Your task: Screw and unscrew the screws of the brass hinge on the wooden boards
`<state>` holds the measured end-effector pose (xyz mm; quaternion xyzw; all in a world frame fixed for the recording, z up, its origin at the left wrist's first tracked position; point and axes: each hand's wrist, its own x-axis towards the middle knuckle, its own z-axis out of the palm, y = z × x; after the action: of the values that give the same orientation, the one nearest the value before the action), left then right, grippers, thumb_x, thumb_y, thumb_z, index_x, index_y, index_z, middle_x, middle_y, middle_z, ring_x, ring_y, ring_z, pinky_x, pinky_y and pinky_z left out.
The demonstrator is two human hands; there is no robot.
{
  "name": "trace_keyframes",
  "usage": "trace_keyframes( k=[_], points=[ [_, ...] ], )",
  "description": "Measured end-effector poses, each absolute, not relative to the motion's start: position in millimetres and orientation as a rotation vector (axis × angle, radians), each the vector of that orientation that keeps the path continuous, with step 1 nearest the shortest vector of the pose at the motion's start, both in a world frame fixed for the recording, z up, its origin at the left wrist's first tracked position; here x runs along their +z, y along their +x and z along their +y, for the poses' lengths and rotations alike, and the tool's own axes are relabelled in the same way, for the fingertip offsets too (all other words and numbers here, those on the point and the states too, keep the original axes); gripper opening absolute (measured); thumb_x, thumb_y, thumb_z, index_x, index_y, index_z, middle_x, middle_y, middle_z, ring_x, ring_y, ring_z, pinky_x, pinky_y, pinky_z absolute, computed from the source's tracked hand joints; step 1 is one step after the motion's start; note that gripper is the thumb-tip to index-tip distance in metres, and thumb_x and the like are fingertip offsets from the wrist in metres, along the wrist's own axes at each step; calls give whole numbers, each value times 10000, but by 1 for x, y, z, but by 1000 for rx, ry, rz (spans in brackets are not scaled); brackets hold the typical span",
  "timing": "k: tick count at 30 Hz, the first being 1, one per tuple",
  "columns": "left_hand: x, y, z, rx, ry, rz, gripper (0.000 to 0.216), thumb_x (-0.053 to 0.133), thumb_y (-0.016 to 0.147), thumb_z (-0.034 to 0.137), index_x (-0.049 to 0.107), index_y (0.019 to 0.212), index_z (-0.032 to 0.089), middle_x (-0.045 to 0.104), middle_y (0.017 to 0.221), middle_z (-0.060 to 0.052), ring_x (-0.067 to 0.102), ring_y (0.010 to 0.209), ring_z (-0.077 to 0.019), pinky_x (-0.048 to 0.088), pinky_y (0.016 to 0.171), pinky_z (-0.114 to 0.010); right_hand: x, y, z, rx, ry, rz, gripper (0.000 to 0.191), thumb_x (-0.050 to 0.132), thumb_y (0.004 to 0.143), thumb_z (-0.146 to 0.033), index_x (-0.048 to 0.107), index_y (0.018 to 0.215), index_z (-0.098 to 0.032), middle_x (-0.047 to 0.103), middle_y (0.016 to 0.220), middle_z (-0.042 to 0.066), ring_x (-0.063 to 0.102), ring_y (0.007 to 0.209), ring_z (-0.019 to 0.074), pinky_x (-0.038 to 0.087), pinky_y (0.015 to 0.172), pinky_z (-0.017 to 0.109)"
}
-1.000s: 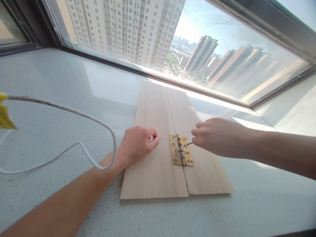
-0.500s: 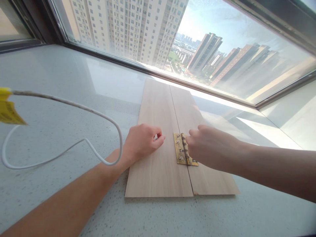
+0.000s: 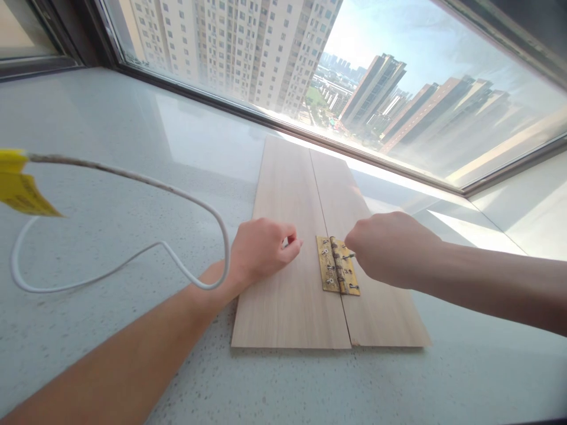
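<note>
My right hand [image 3: 392, 248] is closed on a thin rod [image 3: 349, 256] at the hinge [image 3: 326, 276]; my curled left hand's [image 3: 266, 251] hold I can't tell.

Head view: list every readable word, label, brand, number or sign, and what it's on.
Readable text: none.
Yellow tag at the end of the white cable: faint dark print, too blurred to read.
Brass-coloured hinge: dark marks only, no lettering I can make out.
Left board and right board: no text visible.
</note>
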<state>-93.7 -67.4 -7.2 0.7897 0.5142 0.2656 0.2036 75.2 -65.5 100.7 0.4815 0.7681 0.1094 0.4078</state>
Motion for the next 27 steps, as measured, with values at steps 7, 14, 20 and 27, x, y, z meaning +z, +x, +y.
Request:
trace_keyframes(
  k=[7, 14, 20, 27],
  points=[
    [-7, -93, -68, 747, 2207, 1442, 289, 478, 815, 412, 658, 713, 210, 582, 571, 7, 461, 527, -113, 223, 521, -251, 104, 74, -52, 187, 1384, 1814, 90, 534, 656, -147, 576, 587, -187, 596, 672, 64, 556, 602, 202, 365, 469, 313],
    [-8, -94, -68, 744, 2203, 1445, 294, 469, 816, 419, 657, 713, 218, 580, 572, 10, 474, 534, -115, 225, 518, -250, 104, 82, -39, 36, 1536, 1728, 128, 561, 706, -298, 636, 687, -196, 618, 806, 88, 569, 675, 225, 406, 490, 329],
    [-9, -94, -67, 738, 2222, 1430, 309, 454, 826, 422, 659, 723, 214, 589, 584, 2, 489, 546, -123, 234, 521, -250, 103, 86, -44, 77, 1531, 1790, 88, 553, 678, -242, 618, 631, -205, 617, 748, 79, 567, 632, 217, 396, 481, 327],
    [-9, -93, -67, 740, 2244, 1431, 293, 468, 832, 408, 651, 714, 212, 593, 582, 12, 480, 522, -117, 239, 515, -248, 96, 84, -56, 153, 1532, 2074, 240, 528, 737, -402, 677, 866, -264, 665, 821, 63, 596, 730, 255, 386, 563, 365]
  ],
)
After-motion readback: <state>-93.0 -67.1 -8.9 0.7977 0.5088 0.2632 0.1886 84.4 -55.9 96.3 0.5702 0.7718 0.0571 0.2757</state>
